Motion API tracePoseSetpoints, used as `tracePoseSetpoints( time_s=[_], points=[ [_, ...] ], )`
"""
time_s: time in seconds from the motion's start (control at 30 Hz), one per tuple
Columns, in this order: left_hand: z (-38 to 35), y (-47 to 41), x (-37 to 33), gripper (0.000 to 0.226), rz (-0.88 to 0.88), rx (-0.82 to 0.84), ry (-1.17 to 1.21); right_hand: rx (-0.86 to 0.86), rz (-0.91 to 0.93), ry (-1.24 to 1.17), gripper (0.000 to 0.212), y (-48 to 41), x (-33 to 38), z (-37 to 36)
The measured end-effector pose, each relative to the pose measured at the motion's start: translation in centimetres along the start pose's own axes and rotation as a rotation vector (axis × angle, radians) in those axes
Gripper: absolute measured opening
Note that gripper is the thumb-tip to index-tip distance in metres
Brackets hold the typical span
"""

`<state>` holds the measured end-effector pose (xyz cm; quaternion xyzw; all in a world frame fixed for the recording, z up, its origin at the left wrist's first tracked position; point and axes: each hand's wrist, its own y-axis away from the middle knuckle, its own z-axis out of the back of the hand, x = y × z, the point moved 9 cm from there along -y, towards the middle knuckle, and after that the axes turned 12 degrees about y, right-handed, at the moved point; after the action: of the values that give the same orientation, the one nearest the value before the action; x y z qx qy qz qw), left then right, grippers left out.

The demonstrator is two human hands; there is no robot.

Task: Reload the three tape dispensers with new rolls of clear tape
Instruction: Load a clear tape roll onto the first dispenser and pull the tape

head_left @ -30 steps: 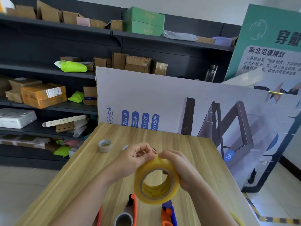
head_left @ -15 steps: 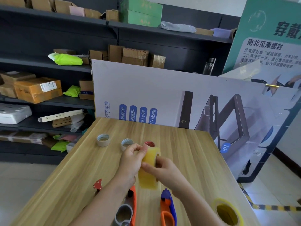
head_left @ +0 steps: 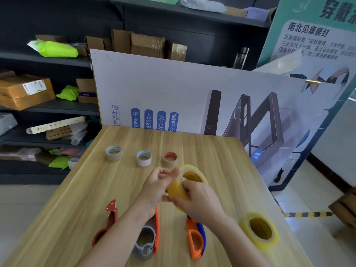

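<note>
Yellow-tinted tape up top: the right hand [head_left: 196,201] curls round a roll [head_left: 176,188], held over the table [head_left: 212,151] and tilted toward the left hand [head_left: 159,185]. The left hand's loosely bent fingers sit at the rim, probably hunting the loose end, though I cannot tell if they pinch anything. Count two rolls, the spare roll [head_left: 258,231] lying flat at right, then red dispenser [head_left: 107,222], grey dispenser [head_left: 149,239] and blue dispenser [head_left: 195,239] waiting near, and three cores [head_left: 143,158] in a row beyond.

The light wooden table [head_left: 221,151] fills the lower frame. At its centre stands a row of spent tape cores: blue-lined cardboard core [head_left: 114,153], white core [head_left: 143,158], red-lined cardboard core [head_left: 170,159]. Along the bottom lie a red plastic dispenser [head_left: 108,222], a grey-and-orange dispenser [head_left: 148,241] and an orange-and-blue dispenser [head_left: 195,241]. At lower right, a yellowish clear tape roll [head_left: 259,230] lies flat.
</note>
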<state>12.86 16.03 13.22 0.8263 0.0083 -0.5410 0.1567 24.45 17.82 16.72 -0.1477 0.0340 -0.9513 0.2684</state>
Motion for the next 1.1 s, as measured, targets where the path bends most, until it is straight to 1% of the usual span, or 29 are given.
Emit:
tracePoseSetpoints(
  time_s=[0.03, 0.1, 0.17, 0.23, 0.27, 0.33, 0.4, 0.43, 0.5, 0.6, 0.67, 0.87, 0.97, 1.1],
  points=[
    [0.2, -0.3, 0.7, 0.053, 0.009, -0.02, -0.027, -0.016, 0.034, 0.033, 0.027, 0.2, 0.2, -0.2],
    [0.5, -0.8, 2.1, 0.043, 0.038, -0.044, -0.039, -0.01, 0.076, 0.05, 0.034, 0.5, 0.2, -1.0],
    [0.7, -1.4, 3.7, 0.036, 0.089, -0.049, 0.006, 0.059, 0.074, -0.013, 0.031, 0.7, -0.6, -2.1],
    [1.2, -1.8, 5.5, 0.03, 0.137, -0.069, 0.014, 0.136, 0.002, -0.176, 0.028, 1.0, -2.4, -3.4],
    [1.5, -2.0, 6.4, 0.029, 0.166, -0.072, -0.004, 0.133, -0.067, -0.271, 0.026, 1.2, -3.7, -3.7],
    [1.9, -2.3, 8.4, 0.032, 0.237, -0.064, -0.065, 0.036, -0.24, -0.385, 0.021, 1.3, -7.1, -4.0],
    [2.3, -2.7, 10.4, 0.033, 0.312, -0.053, -0.137, -0.019, -0.37, -0.341, 0.021, 1.5, -10.4, -4.8],
    [2.5, -2.9, 11.5, 0.033, 0.346, -0.047, -0.167, 0.005, -0.411, -0.3, 0.02, 1.5, -11.7, -5.8],
    [2.6, -3.3, 13.4, 0.032, 0.414, -0.045, -0.207, 0.148, -0.462, -0.236, 0.016, 1.7, -13.7, -8.7],
    [2.8, -3.7, 15.9, 0.032, 0.505, -0.061, -0.247, 0.418, -0.457, -0.14, 0.029, 2.8, -15.4, -13.6],
    [2.9, -4.1, 17.1, 0.033, 0.543, -0.07, -0.283, 0.498, -0.447, -0.112, 0.031, 3.1, -16.1, -15.6],
    [3.5, -5.3, 18.8, 0.033, 0.582, -0.064, -0.401, 0.613, -0.425, -0.024, 0.028, 3.1, -17.8, -19.1],
    [3.4, -6.1, 18.9, 0.031, 0.579, -0.023, -0.493, 0.661, -0.403, 0.015, 0.027, 3.0, -18.1, -20.0],
    [3.3, -7.4, 18.6, 0.031, 0.591, 0.018, -0.625, 0.624, -0.314, 0.16, 0.029, 1.4, -18.3, -19.6]
  ],
)
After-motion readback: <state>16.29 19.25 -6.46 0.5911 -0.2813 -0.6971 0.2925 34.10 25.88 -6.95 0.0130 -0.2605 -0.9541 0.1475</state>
